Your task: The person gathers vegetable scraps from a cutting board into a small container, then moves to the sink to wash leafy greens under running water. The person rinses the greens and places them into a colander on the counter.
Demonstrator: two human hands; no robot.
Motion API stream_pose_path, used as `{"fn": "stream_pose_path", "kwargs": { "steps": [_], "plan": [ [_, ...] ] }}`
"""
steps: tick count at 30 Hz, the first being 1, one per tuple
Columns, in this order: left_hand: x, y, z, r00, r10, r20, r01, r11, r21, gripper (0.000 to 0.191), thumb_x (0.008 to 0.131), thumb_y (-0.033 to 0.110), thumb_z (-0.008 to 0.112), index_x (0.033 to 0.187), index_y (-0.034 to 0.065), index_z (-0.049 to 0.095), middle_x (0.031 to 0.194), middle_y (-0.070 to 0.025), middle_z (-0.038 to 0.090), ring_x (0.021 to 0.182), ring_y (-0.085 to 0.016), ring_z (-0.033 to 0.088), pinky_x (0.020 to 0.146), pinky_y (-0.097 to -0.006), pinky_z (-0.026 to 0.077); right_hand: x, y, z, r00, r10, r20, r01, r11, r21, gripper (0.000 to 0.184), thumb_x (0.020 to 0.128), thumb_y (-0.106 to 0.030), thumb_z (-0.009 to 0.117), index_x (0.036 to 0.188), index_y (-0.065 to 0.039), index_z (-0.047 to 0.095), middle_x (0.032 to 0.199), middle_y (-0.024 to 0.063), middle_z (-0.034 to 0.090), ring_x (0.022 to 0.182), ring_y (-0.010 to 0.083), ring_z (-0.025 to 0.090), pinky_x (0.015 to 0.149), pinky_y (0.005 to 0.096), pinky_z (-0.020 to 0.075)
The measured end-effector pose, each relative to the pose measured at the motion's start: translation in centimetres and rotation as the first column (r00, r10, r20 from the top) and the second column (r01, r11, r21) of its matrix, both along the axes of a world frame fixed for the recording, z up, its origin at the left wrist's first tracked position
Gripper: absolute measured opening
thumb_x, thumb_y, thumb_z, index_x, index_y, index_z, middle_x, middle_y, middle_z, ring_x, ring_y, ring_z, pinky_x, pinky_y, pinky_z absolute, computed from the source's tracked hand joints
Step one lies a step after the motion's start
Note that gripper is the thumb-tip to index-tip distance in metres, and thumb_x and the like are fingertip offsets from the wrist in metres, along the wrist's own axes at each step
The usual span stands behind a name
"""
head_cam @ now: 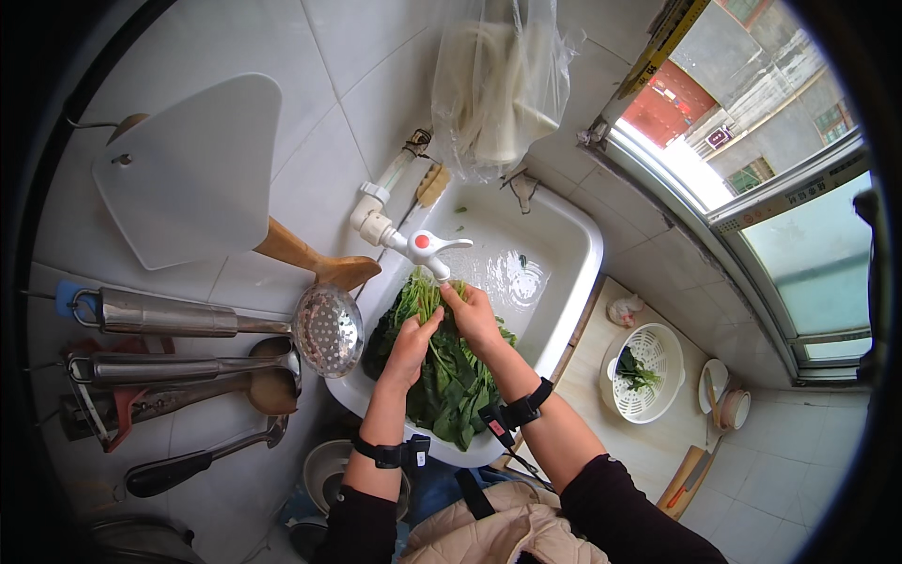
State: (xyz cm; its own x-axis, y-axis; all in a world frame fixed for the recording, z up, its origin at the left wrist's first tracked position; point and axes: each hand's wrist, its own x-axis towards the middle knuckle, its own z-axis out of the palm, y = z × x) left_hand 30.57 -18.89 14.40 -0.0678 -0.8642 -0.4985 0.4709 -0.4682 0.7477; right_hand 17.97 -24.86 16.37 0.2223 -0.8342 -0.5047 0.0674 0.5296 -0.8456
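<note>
Both my hands are over a white sink (pixel 590 243), under a white plastic tap (pixel 426 247) with a red dot. My left hand (pixel 411 349) grips the pale green stems of a bunch of leafy greens (pixel 451 395). Close beside it, my right hand (pixel 476 317) holds the same stems just below the spout. The dark leaves hang down toward the sink's near rim. More greens lie in the basin at the left, partly hidden behind my hands. Rippling water and a few loose leaf bits show in the basin's far part.
A white plastic colander (pixel 673 370) with some greens stands on the counter (pixel 585 402) at the right. Farther along is a knife (pixel 689 479) on a wooden board (pixel 666 504). A skimmer (pixel 329 331) and other utensils hang at the left. A plastic bag (pixel 500 92) hangs above the sink.
</note>
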Motion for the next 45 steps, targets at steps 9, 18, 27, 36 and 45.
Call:
{"fn": "stream_pose_path", "kwargs": {
  "steps": [9, 18, 27, 36, 45],
  "plan": [
    [0.4, 0.3, -1.4, 0.995, 0.096, -0.016, -0.095, 0.995, 0.039, 0.033, 0.097, 0.023, 0.056, 0.118, -0.0022, 0.06, 0.117, -0.0061, 0.061, 0.106, -0.011, 0.056, 0.093, -0.0262, 0.041, -0.4, 0.0, 1.4, 0.995, 0.014, -0.101, -0.008, 0.998, 0.058, 0.041, 0.097, -0.044, 0.056, 0.099, -0.003, 0.059, 0.067, -0.0035, 0.053, 0.052, 0.0057, 0.045, 0.043, 0.0229, 0.0357],
    [1.8, 0.4, -1.1, 1.0, -0.017, -0.023, 0.016, 0.999, -0.052, 0.03, 0.098, 0.021, 0.054, 0.119, 0.0006, 0.059, 0.113, -0.0039, 0.062, 0.101, -0.01, 0.055, 0.092, -0.0274, 0.041, -1.0, 0.8, 0.3, 0.998, 0.018, 0.053, -0.024, 0.994, 0.105, 0.054, 0.096, -0.048, 0.055, 0.106, 0.004, 0.061, 0.094, 0.0067, 0.064, 0.078, 0.0108, 0.055, 0.067, 0.0279, 0.0471],
    [2.2, 0.8, -0.2, 0.993, 0.051, -0.103, -0.049, 0.999, 0.024, 0.036, 0.097, 0.02, 0.057, 0.125, -0.0024, 0.054, 0.123, -0.0042, 0.057, 0.114, -0.01, 0.049, 0.102, -0.0272, 0.034, -1.4, 0.1, -0.3, 0.956, 0.242, -0.166, -0.24, 0.97, 0.03, 0.057, 0.099, -0.05, 0.046, 0.114, 0.001, 0.066, 0.103, 0.0109, 0.067, 0.1, 0.0161, 0.059, 0.085, 0.0284, 0.0461],
    [1.6, -0.2, 1.0, 0.921, -0.199, 0.336, 0.263, 0.952, -0.156, 0.038, 0.096, 0.012, 0.059, 0.13, -0.001, 0.048, 0.124, -0.0065, 0.055, 0.115, -0.013, 0.05, 0.1, -0.0289, 0.039, -0.3, 0.8, 0.7, 0.917, 0.216, -0.336, -0.299, 0.929, -0.219, 0.045, 0.094, -0.036, 0.062, 0.112, 0.004, 0.064, 0.1, 0.0124, 0.067, 0.092, 0.0153, 0.058, 0.079, 0.0297, 0.0473],
    [1.5, -0.1, 0.3, 0.988, -0.151, 0.034, 0.154, 0.97, -0.189, 0.037, 0.091, 0.007, 0.063, 0.126, 0.0008, 0.051, 0.114, -0.0025, 0.059, 0.105, -0.011, 0.055, 0.092, -0.0287, 0.045, 0.3, 1.1, 1.2, 0.846, -0.355, -0.398, 0.077, 0.819, -0.568, 0.038, 0.08, -0.027, 0.079, 0.098, 0.004, 0.066, 0.088, 0.0046, 0.059, 0.075, 0.0108, 0.052, 0.066, 0.0267, 0.0439]
  ]
}}
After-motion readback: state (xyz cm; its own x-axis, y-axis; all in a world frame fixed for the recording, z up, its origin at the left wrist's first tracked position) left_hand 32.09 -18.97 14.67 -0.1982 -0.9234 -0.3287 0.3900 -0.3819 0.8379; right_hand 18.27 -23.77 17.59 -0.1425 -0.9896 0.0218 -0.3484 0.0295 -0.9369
